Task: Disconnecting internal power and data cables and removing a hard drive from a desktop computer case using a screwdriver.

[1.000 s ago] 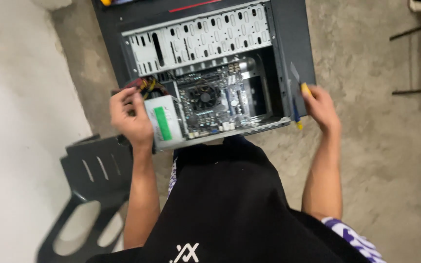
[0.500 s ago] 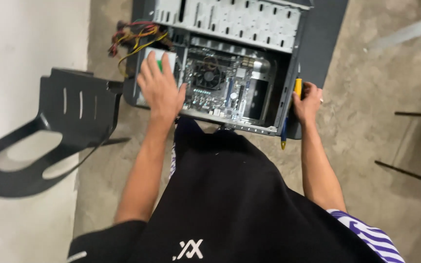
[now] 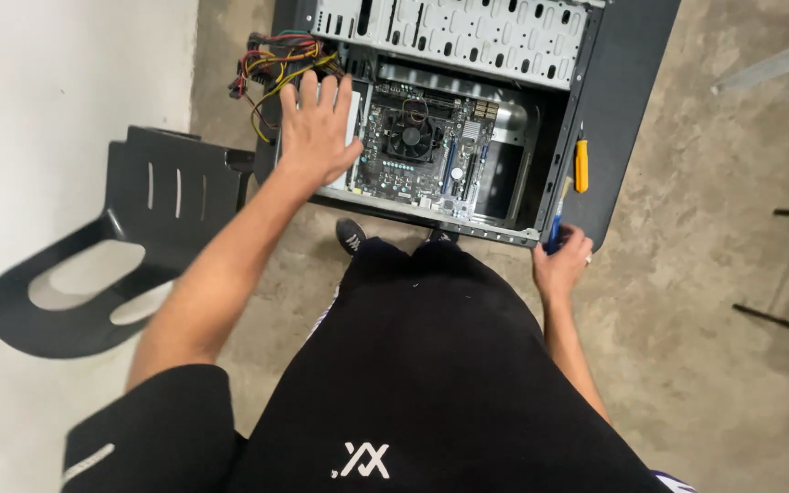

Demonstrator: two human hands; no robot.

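The computer case (image 3: 595,119) lies opened, board bare; the left hand (image 3: 317,128) presses flat, fingers spread, on the pale drive beneath it, while the right hand (image 3: 561,260) is closed round a blue-handled screwdriver (image 3: 554,233) at the case's near corner.

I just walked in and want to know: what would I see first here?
An open computer case lies on the concrete floor, its green circuit board and round fan showing. The left hand presses flat inside beside a bundle of coloured wires, and the right hand grips a blue-handled tool at the case's edge.
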